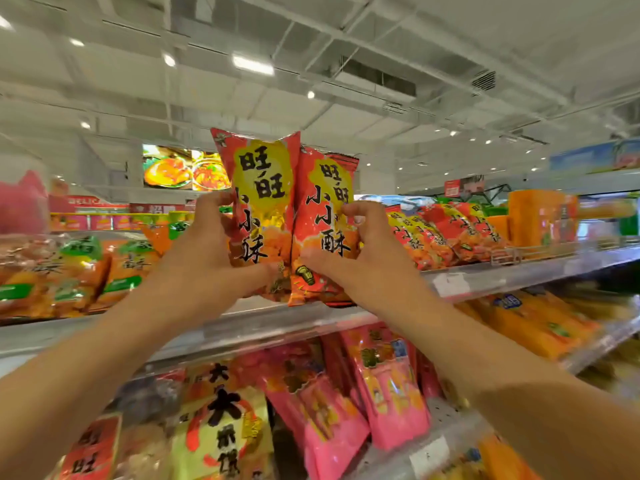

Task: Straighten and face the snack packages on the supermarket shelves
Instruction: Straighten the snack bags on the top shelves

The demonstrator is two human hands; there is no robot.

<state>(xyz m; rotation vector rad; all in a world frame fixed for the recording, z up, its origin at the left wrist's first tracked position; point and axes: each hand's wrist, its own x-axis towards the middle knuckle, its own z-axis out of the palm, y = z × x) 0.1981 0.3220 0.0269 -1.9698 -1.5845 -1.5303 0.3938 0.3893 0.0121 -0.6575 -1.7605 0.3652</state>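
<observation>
Far left on the top shelf there's a row of orange snack bags with green labels (83, 271), leaning back, pretty blurry. Next over, the left hand (207, 251) grips the left red-and-yellow crinkly snack bag with big black characters (259, 202): its fingers curl round the bag's left edge and the thumb presses across the lower front, so the bag sits between thumb and fingers. Right against it, touching along the seam, is the right red-and-yellow snack bag of the same kind (323, 216), held by the right hand (370, 251), fingertips pinching its right edge about halfway up and thumb lying on the lower front. Both bags stand upright, long axis vertical, printed fronts facing the camera, top edges up toward the ceiling, bottoms just above the clear plastic front rail of the top shelf (485, 282). The left bag reaches a bit higher than the right one. Further right on that same shelf, more red-and-yellow bags of the same snack (446, 233) lie tilted back in a row, then a stack of plain orange packs (540, 216). Below the rail, pink packages (346, 403) sit on the lower shelf.
</observation>
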